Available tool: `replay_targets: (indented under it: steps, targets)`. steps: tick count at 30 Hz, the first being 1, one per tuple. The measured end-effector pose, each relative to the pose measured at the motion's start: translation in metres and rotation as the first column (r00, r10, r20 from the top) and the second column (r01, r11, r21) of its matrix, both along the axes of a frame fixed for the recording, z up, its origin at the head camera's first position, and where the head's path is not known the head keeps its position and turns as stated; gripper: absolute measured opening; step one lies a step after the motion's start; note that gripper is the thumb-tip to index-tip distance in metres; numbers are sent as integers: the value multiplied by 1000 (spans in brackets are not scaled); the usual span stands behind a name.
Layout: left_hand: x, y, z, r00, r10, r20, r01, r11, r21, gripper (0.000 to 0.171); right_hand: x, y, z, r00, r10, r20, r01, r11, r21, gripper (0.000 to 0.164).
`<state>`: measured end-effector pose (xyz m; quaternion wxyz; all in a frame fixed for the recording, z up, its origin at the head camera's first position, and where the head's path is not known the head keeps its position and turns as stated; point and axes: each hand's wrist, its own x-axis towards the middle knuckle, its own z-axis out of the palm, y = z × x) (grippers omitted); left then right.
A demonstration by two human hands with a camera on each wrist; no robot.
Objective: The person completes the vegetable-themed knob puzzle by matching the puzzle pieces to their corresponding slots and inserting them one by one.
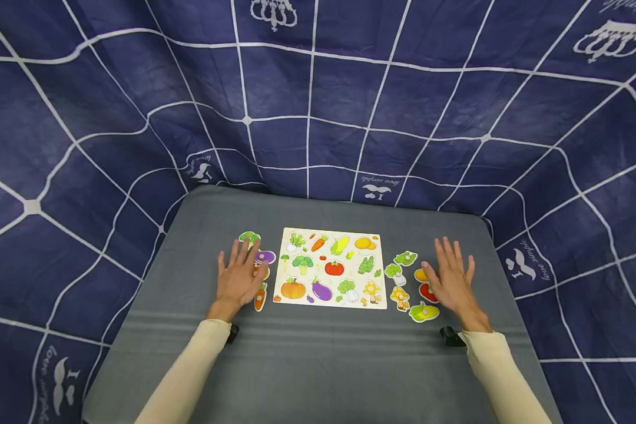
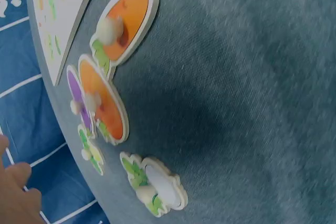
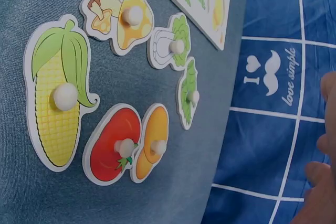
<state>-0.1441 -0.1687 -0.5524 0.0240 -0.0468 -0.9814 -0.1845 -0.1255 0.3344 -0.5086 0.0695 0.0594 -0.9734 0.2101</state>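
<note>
A flat vegetable puzzle board [image 1: 351,271] lies mid-table, with pictures such as a tomato, a pumpkin and corn. My left hand [image 1: 237,281], fingers straight and spread, is over the loose pieces on the left and partly covers them. There lie a broccoli [image 1: 249,237], an eggplant [image 1: 265,257], a pumpkin [image 2: 105,100], a carrot [image 1: 260,298] and a white radish [image 2: 163,184]. My right hand [image 1: 453,285] is also spread, beside a tomato [image 3: 113,142] and an orange-yellow piece [image 3: 152,142]. Neither hand holds anything; whether they touch the table is unclear.
Left of the right hand lie a corn [image 1: 424,312], a mushroom [image 1: 399,296], a bok choy [image 1: 395,272] and a green leafy piece [image 1: 405,258]. Pieces carry round knobs. The grey tabletop [image 1: 328,365] meets a blue gridded curtain [image 1: 344,147] at back and sides.
</note>
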Motion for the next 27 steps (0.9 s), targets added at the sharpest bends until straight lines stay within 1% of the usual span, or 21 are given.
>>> replay_targets:
  steps: [4, 8, 14, 18, 23, 27]
  targets:
    - [6, 7, -6, 998, -50, 32, 49, 999, 21, 70, -1, 0, -2, 1000, 15, 10, -15, 1000, -10, 69]
    - [15, 18, -15, 996, -84, 39, 81, 995, 61, 73, -1, -1, -6, 1000, 30, 8, -30, 999, -13, 67]
    - [32, 35, -27, 993, -111, 41, 105, 988, 117, 73, 0, -5, -14, 998, 59, 1, -59, 998, -37, 63]
    - [43, 45, -33, 990, -138, 42, 131, 983, 131, 74, 1, -7, -19, 997, 73, -14, -74, 995, -65, 60]
    - [50, 53, -40, 991, -133, 31, 127, 980, 152, 75, 2, -8, -22, 996, 85, -18, -86, 993, -75, 59]
    - [51, 56, -45, 992, -117, 56, 106, 979, 174, 75, 3, -8, -25, 996, 84, -15, -85, 994, -70, 60]
